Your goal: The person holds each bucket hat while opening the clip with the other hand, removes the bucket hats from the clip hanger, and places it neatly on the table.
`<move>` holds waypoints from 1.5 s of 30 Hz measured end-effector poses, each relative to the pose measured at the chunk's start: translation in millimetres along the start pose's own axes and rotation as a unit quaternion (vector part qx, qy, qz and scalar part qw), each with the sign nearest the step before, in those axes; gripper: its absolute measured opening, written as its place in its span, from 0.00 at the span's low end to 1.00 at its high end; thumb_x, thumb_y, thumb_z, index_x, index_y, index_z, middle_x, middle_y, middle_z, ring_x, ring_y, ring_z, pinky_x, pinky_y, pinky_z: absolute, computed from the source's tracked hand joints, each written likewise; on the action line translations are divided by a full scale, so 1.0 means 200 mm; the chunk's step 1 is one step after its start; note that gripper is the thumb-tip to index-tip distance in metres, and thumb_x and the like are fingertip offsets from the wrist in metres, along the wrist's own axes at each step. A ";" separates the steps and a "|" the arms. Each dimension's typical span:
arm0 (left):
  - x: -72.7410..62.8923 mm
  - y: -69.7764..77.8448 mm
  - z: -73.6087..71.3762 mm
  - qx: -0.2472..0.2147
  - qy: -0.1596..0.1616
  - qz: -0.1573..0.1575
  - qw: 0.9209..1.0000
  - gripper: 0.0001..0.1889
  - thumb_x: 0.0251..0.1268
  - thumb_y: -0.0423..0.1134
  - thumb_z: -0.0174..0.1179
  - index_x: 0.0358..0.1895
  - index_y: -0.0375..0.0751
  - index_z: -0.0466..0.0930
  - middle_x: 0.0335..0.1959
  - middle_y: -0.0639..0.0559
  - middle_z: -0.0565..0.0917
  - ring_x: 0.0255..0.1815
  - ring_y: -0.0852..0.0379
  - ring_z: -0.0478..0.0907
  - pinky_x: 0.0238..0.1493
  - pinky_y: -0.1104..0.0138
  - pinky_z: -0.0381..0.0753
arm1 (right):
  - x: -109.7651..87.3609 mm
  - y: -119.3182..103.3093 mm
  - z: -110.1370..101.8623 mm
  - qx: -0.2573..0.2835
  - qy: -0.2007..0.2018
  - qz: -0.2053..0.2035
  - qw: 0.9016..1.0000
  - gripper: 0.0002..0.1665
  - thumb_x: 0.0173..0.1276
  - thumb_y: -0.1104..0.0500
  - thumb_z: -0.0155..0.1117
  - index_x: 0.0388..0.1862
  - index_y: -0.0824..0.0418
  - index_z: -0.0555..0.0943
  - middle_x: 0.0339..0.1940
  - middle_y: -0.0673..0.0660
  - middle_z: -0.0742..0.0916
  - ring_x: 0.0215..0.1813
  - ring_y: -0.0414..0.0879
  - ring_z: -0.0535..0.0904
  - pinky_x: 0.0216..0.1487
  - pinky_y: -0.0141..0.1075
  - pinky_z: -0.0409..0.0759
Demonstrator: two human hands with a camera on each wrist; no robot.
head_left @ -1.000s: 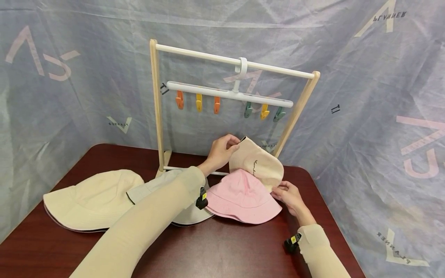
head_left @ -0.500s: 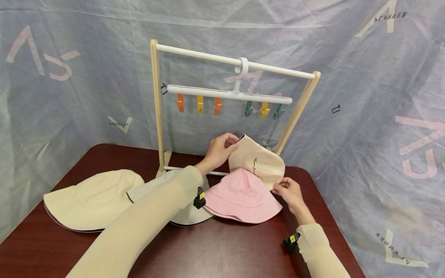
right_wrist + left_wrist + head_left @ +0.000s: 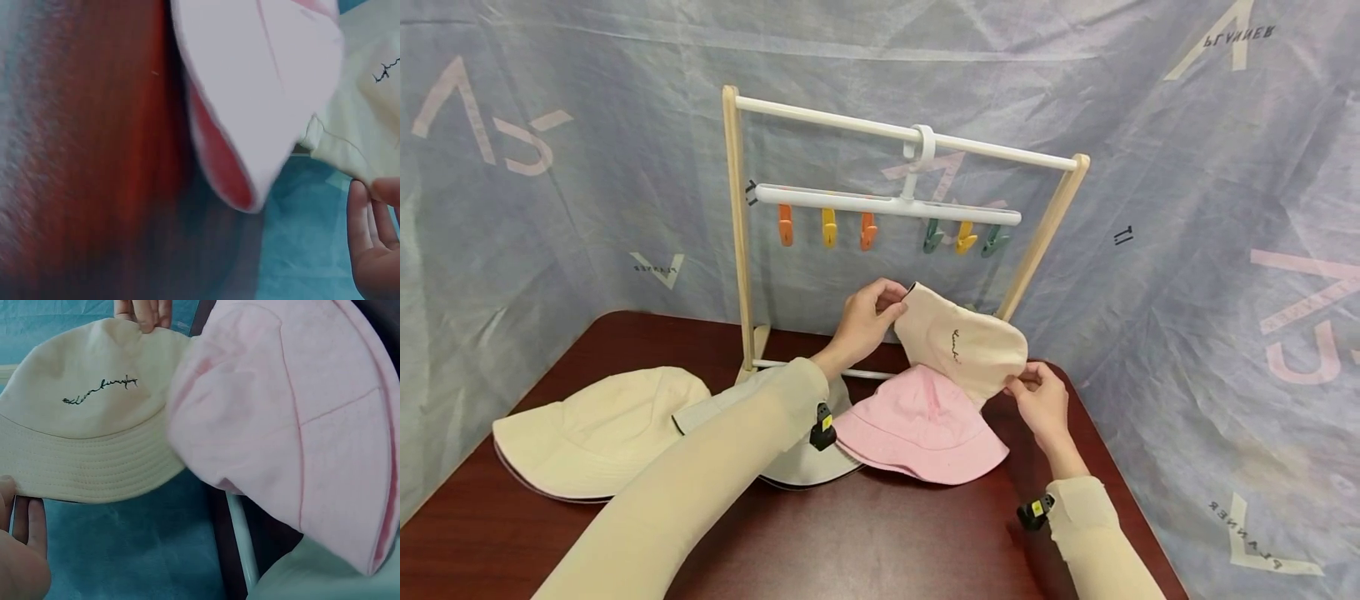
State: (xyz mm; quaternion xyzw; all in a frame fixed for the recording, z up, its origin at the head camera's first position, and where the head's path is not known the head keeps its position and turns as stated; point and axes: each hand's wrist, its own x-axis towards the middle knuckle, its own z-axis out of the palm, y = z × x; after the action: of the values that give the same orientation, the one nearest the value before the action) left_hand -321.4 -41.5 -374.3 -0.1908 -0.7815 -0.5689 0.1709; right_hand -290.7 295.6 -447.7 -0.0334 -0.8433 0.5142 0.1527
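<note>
A cream bucket hat (image 3: pixel 973 342) with dark script stitched on it is held up behind a pink bucket hat (image 3: pixel 925 425). My left hand (image 3: pixel 867 321) pinches the cream hat's brim at its upper left corner. On the other side my right hand (image 3: pixel 1041 400) pinches the hat's crown edge between thumb and fingers. In the left wrist view the script and the rows of brim stitching on the cream hat (image 3: pixel 94 425) show plainly. The pink hat overlaps the cream hat's lower part in the head view.
A wooden rack (image 3: pixel 739 225) with a white top bar stands at the back. From it hangs a white hanger (image 3: pixel 880 203) with orange, yellow and green clips (image 3: pixel 932 237). A pale grey hat (image 3: pixel 812 462) and another cream hat (image 3: pixel 602 425) lie on the dark red table (image 3: pixel 880 542).
Both hands have raised the cream hat slightly, its right side moving up and to the right. My right hand has risen with it. The pink hat stays about where it was.
</note>
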 end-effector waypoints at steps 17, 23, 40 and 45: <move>-0.09 0.07 -0.02 -0.048 0.006 0.003 0.999 0.09 0.76 0.38 0.67 0.54 0.42 0.83 0.49 0.49 0.87 0.50 0.54 0.85 0.56 0.64 0.86 | 0.01 -0.19 -0.19 -0.074 0.070 -0.087 0.991 0.10 0.74 0.60 0.71 0.50 0.63 0.85 0.45 0.63 0.92 0.38 0.24 0.85 0.37 0.19 0.81; -0.15 0.09 0.01 -0.088 0.004 -0.017 0.996 0.10 0.75 0.37 0.67 0.55 0.42 0.82 0.50 0.48 0.86 0.53 0.53 0.85 0.60 0.60 0.85 | 0.01 -0.26 -0.29 -0.108 0.074 -0.096 0.987 0.10 0.73 0.59 0.71 0.50 0.59 0.85 0.40 0.56 0.92 0.37 0.23 0.84 0.35 0.19 0.81; -0.32 0.11 0.20 -0.157 0.017 -0.068 0.985 0.11 0.74 0.31 0.68 0.54 0.37 0.81 0.49 0.42 0.87 0.48 0.51 0.87 0.51 0.66 0.88 | -0.03 -0.34 -0.52 -0.155 0.016 -0.119 0.980 0.15 0.75 0.58 0.69 0.57 0.62 0.83 0.46 0.60 0.89 0.35 0.24 0.83 0.35 0.21 0.81; -0.37 0.12 0.26 -0.187 0.017 -0.079 0.979 0.11 0.74 0.30 0.67 0.55 0.34 0.80 0.50 0.38 0.86 0.48 0.46 0.87 0.50 0.64 0.89 | -0.04 -0.34 -0.57 -0.181 0.007 -0.121 0.976 0.15 0.74 0.59 0.68 0.57 0.63 0.83 0.46 0.60 0.89 0.35 0.23 0.82 0.35 0.21 0.79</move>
State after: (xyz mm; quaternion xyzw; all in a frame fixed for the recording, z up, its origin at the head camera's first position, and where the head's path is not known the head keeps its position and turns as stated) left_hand -248.2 6.8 -404.5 -0.1472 -0.6710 -0.7198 0.0996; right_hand -242.2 360.3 -341.8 0.0382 -0.9192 0.3302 0.2112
